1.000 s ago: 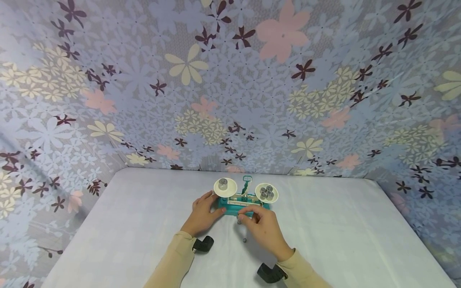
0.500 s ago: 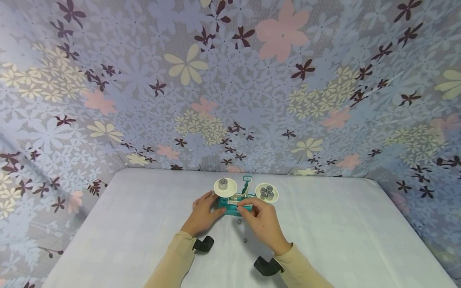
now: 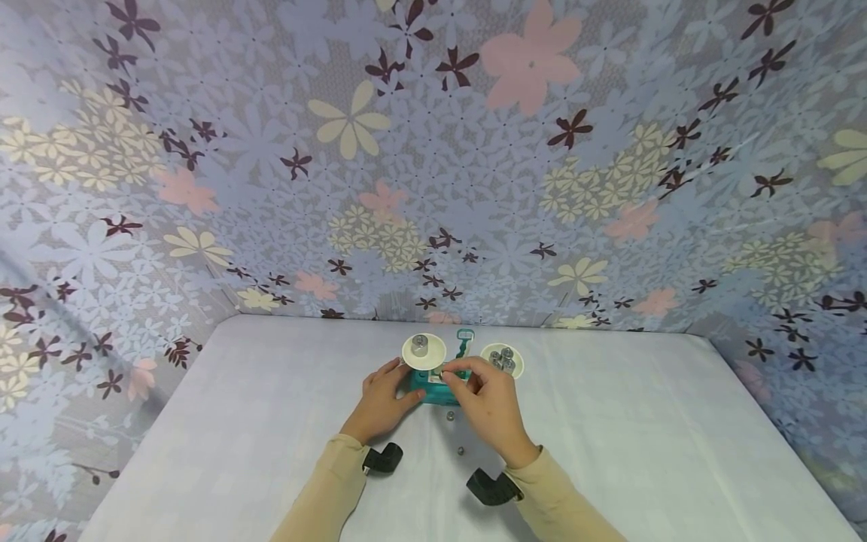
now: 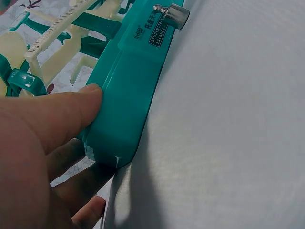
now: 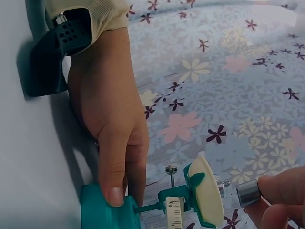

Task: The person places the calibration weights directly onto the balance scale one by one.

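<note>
A teal balance (image 3: 433,394) with two cream pans stands on the table. My left hand (image 3: 383,404) grips the left end of its base, thumb (image 4: 88,102) on the front and fingers behind. Between thumb and fingertips my right hand (image 3: 493,406) pinches a small metal cylinder weight (image 5: 249,192), held near the left pan (image 5: 206,198) and over the beam. One larger knobbed weight (image 3: 419,345) sits on the left pan (image 3: 436,360). Several smaller weights (image 3: 506,354) rest on the right pan (image 3: 518,370), which the right hand partly covers in the head view.
On the table just in front of the base lies a small metal weight (image 3: 450,415). Nearer to me is a tinier one (image 3: 460,451). Behind the table (image 3: 650,421) rises a flower-patterned wall (image 3: 474,188). A black camera mount (image 3: 493,488) juts from the right wrist.
My right hand has risen from the table in front of the base to over the balance's beam, carrying the weight. The left hand has stayed on the base.
</note>
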Available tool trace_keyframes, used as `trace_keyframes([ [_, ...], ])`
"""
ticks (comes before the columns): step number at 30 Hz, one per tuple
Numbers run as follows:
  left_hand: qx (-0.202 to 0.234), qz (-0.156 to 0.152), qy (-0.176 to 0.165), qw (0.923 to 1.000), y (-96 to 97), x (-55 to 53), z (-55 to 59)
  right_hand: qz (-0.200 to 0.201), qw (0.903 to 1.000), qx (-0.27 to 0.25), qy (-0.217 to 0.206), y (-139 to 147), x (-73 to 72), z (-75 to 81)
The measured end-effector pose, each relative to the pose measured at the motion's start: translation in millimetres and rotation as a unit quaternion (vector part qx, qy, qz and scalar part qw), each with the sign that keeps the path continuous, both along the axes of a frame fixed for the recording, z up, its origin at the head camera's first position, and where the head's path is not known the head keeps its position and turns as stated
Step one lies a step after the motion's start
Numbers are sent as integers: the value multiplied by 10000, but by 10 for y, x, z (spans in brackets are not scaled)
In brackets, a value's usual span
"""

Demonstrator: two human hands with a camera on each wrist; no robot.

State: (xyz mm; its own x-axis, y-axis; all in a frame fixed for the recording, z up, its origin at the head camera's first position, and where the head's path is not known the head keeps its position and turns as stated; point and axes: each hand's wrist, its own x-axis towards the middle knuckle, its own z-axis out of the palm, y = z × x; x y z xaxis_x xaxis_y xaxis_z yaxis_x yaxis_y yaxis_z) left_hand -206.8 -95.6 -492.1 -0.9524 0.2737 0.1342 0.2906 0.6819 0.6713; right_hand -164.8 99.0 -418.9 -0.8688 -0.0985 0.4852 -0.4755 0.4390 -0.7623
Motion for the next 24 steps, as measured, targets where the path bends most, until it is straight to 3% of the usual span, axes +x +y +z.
trace_keyframes([
  [15, 0, -36, -20, 10000, 7, 4, -2, -339, 9991, -111, 235, -117, -56, 46],
  [24, -71, -24, 22, 10000, -6, -10, -18, -494, 9973, 98, 536, -163, -137, 28],
])
